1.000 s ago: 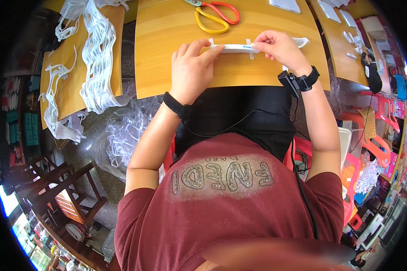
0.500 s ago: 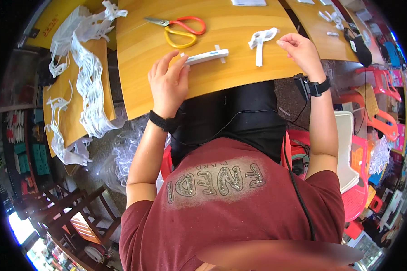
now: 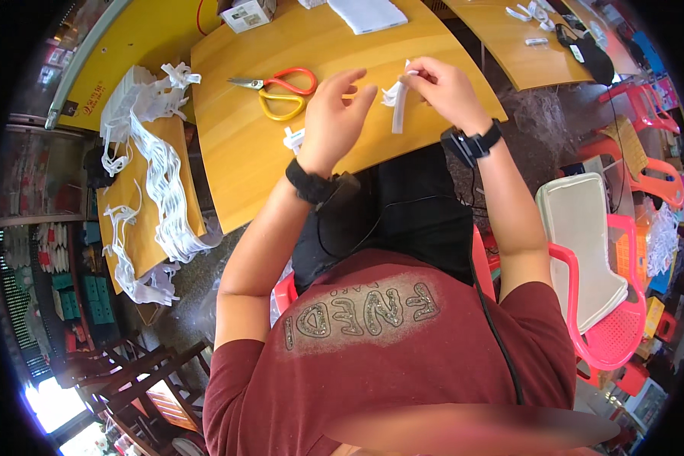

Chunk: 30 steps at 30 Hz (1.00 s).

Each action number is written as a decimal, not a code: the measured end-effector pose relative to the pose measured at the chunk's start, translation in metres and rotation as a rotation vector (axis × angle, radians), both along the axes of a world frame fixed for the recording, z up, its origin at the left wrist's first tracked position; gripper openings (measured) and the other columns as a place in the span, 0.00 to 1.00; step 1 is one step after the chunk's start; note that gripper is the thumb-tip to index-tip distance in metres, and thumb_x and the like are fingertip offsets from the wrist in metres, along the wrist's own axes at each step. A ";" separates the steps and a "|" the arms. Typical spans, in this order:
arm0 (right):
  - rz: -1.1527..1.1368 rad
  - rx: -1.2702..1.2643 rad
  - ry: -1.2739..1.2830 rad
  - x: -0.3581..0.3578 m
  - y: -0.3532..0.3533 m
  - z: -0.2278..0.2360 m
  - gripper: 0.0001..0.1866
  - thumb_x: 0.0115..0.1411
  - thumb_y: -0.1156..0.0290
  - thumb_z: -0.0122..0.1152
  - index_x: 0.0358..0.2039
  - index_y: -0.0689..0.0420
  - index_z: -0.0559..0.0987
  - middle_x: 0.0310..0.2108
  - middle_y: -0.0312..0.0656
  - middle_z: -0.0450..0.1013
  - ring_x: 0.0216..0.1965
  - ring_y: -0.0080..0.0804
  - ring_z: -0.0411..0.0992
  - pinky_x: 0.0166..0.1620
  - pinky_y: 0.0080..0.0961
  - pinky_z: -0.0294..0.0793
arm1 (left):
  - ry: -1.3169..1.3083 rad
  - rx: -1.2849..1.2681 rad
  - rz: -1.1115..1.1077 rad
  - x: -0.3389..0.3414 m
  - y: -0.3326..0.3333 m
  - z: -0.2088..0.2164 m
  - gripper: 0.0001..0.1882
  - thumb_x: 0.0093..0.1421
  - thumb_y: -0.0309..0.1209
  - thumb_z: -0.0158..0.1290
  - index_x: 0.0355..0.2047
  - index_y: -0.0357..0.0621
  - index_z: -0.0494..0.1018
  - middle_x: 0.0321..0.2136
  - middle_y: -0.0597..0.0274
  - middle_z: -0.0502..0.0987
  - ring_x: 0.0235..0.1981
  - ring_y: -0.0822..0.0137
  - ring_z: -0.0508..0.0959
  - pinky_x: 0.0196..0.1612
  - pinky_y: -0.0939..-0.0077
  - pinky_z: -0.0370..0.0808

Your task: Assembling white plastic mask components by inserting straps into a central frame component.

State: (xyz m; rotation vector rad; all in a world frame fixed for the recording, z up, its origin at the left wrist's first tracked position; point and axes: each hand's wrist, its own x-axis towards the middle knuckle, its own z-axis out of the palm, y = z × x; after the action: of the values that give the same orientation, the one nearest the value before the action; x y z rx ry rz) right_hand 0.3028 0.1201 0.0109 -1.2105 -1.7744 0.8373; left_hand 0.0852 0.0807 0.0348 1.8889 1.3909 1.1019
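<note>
My right hand [image 3: 444, 90] pinches the upper end of a white strip [image 3: 399, 114] between thumb and fingertips, over the right side of the wooden table. Part of the strip is bunched beside the fingers and the rest hangs straight. To its left, my left hand [image 3: 336, 118] is raised with the fingers apart and nothing visible in it. A white folded band [image 3: 295, 139] lies on the table beside the left hand, which partly hides it. Beyond that hand lie scissors [image 3: 259, 84] with one red and one yellow handle, blades pointing left.
A long bundle of white strips [image 3: 163, 194] drapes over a side table at the left. White sheets [image 3: 368, 14] and a small box [image 3: 248, 15] sit at the table's far edge. Another table [image 3: 509, 61] stands at the right, and a red plastic chair [image 3: 612, 334] holds a pale cushion.
My left hand has moved right, away from the white band's end. My right hand has come left and taken hold of the white strip. The whole view has shifted.
</note>
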 end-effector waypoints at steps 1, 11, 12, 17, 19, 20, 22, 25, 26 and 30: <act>0.002 0.001 0.002 0.000 -0.010 0.004 0.08 0.62 0.68 0.63 0.37 0.59 0.80 0.27 0.39 0.78 0.27 0.23 0.75 0.32 0.20 0.73 | -0.086 -0.277 0.043 0.003 0.003 0.006 0.22 0.64 0.40 0.56 0.54 0.38 0.74 0.48 0.53 0.78 0.46 0.67 0.78 0.45 0.74 0.74; 0.091 0.032 0.412 0.022 -0.041 -0.002 0.10 0.63 0.72 0.62 0.45 0.58 0.79 0.32 0.36 0.78 0.30 0.18 0.76 0.35 0.15 0.76 | -0.284 -0.334 -0.225 0.042 -0.006 -0.014 0.18 0.65 0.41 0.55 0.38 0.34 0.79 0.23 0.61 0.80 0.25 0.76 0.77 0.31 0.80 0.73; -0.004 0.004 0.309 0.019 -0.041 -0.004 0.10 0.63 0.71 0.62 0.45 0.58 0.79 0.33 0.39 0.78 0.32 0.24 0.77 0.36 0.19 0.76 | -0.321 -0.373 -0.199 0.039 -0.005 -0.014 0.18 0.67 0.40 0.53 0.41 0.34 0.78 0.27 0.63 0.80 0.27 0.77 0.77 0.34 0.81 0.73; -0.026 0.397 -0.526 0.014 -0.027 -0.027 0.11 0.65 0.70 0.57 0.46 0.59 0.78 0.39 0.45 0.77 0.40 0.37 0.76 0.43 0.27 0.74 | -0.617 -0.521 -0.166 0.023 -0.009 -0.013 0.16 0.69 0.39 0.51 0.43 0.37 0.77 0.30 0.66 0.79 0.28 0.76 0.76 0.36 0.81 0.74; 0.049 0.264 -0.347 0.003 -0.024 -0.015 0.13 0.64 0.68 0.56 0.47 0.57 0.79 0.43 0.50 0.76 0.46 0.46 0.73 0.48 0.31 0.72 | -0.839 -0.663 -0.260 0.016 -0.015 -0.008 0.15 0.69 0.37 0.50 0.44 0.38 0.76 0.30 0.65 0.79 0.28 0.74 0.77 0.35 0.80 0.75; 0.039 0.118 -0.194 0.002 -0.028 -0.009 0.14 0.66 0.63 0.56 0.46 0.56 0.80 0.41 0.46 0.77 0.46 0.42 0.74 0.46 0.31 0.72 | -0.912 -0.740 -0.267 0.015 -0.019 -0.006 0.14 0.71 0.37 0.45 0.42 0.38 0.75 0.27 0.67 0.76 0.28 0.72 0.76 0.37 0.77 0.74; 0.118 -0.049 0.039 -0.003 -0.036 0.008 0.15 0.67 0.61 0.55 0.46 0.58 0.80 0.39 0.43 0.77 0.46 0.36 0.75 0.44 0.29 0.73 | -1.013 -0.805 -0.394 0.009 -0.026 0.000 0.14 0.71 0.37 0.44 0.41 0.39 0.73 0.26 0.67 0.74 0.28 0.71 0.74 0.38 0.75 0.74; 0.295 -0.285 0.479 -0.017 -0.059 0.034 0.17 0.69 0.59 0.55 0.44 0.62 0.79 0.34 0.34 0.76 0.42 0.21 0.75 0.39 0.21 0.71 | -1.168 -0.922 -0.573 0.008 -0.036 0.005 0.13 0.71 0.37 0.41 0.38 0.42 0.70 0.24 0.69 0.68 0.27 0.69 0.70 0.40 0.69 0.73; 0.382 -0.349 0.584 -0.019 -0.063 0.036 0.16 0.68 0.60 0.56 0.44 0.62 0.79 0.33 0.34 0.76 0.40 0.22 0.75 0.39 0.19 0.71 | -1.216 -0.942 -0.634 0.008 -0.039 0.003 0.13 0.71 0.37 0.42 0.38 0.42 0.71 0.24 0.67 0.70 0.28 0.67 0.73 0.40 0.69 0.74; 0.337 -0.245 0.608 -0.027 -0.073 0.043 0.12 0.66 0.66 0.60 0.41 0.63 0.79 0.30 0.33 0.75 0.33 0.18 0.72 0.37 0.15 0.68 | -0.894 -0.646 -0.450 0.006 -0.054 0.011 0.15 0.70 0.37 0.47 0.45 0.37 0.74 0.34 0.63 0.78 0.36 0.69 0.77 0.45 0.73 0.74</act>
State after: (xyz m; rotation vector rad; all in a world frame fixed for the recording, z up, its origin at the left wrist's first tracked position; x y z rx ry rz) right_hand 0.2753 0.0472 0.0536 -0.6886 -1.4050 1.4749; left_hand 0.0909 0.0268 0.0456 0.9540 0.6340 0.9192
